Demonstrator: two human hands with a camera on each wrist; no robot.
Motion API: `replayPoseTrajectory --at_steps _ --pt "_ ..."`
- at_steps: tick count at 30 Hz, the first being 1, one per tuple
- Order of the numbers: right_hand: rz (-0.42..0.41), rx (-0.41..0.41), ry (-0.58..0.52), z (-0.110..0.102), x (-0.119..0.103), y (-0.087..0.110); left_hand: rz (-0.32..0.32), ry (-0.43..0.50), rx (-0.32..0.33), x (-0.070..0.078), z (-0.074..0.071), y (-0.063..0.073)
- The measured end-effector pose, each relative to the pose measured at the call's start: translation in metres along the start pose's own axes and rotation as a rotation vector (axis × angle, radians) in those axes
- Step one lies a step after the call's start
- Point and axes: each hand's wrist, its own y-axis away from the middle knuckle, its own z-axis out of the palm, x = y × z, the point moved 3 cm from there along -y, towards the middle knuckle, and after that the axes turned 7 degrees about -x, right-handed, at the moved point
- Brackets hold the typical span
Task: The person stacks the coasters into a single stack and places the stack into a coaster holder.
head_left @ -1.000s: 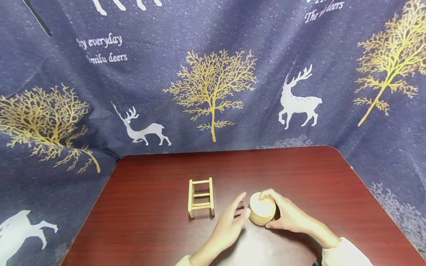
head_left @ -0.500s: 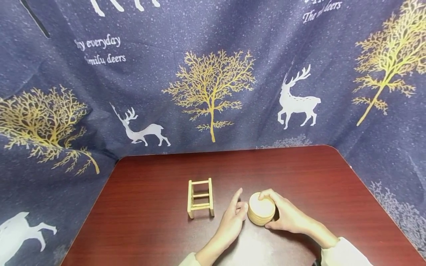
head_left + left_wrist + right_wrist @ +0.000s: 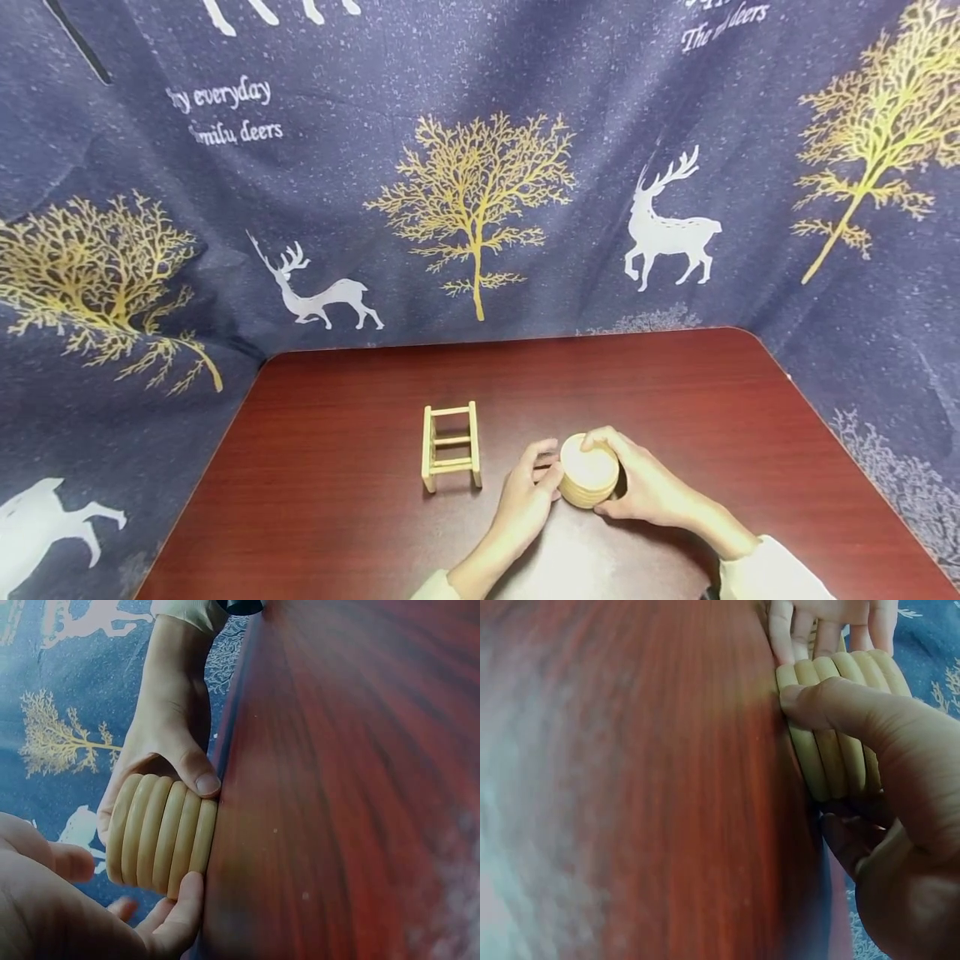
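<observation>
A stack of several round, pale wooden coasters (image 3: 588, 467) stands on the red-brown table, and in the left wrist view the coasters' rounded edges (image 3: 161, 832) line up one against another. My right hand (image 3: 648, 483) grips the stack from the right, with its thumb (image 3: 825, 705) along the side and its fingers reaching round the far side. On the opposite side is my left hand (image 3: 521, 504), its fingers loosely bent. One of its fingertips (image 3: 191, 885) meets the coasters nearest the table. Left of the hands stands a small wooden rack (image 3: 475, 442) with thin crossbars.
The dark red table (image 3: 337, 467) has its far edge against a blue cloth (image 3: 525, 67) printed with trees and deer. More of this cloth hangs along the left and right sides.
My left hand has shifted slightly right, its fingers bending in from a more outstretched pose until they meet the stack. My right hand keeps its grip on the coasters, nearly still.
</observation>
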Motion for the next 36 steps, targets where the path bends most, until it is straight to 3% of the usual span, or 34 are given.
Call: replayPoseTrajectory --at_steps 12,19,22,28,30,36 --pt "-0.037 0.030 -0.027 0.001 -0.003 -0.001 0.026 -0.007 0.025 0.001 0.002 0.001" --pt "-0.046 0.041 -0.013 -0.001 -0.011 -0.003 0.145 -0.177 0.064 -0.006 0.000 0.000" --pt "-0.050 0.057 -0.008 -0.003 -0.017 -0.004 0.146 -0.184 0.080 -0.008 0.001 0.000" --pt "-0.064 0.069 0.020 -0.005 -0.030 -0.006 0.215 -0.151 0.161 -0.006 0.002 0.001" --pt "-0.064 0.065 0.020 -0.006 -0.033 -0.007 0.186 -0.124 0.179 -0.004 0.002 0.002" --pt "-0.065 0.047 -0.014 -0.008 -0.038 -0.007 -0.019 0.104 0.174 0.007 0.003 0.005"
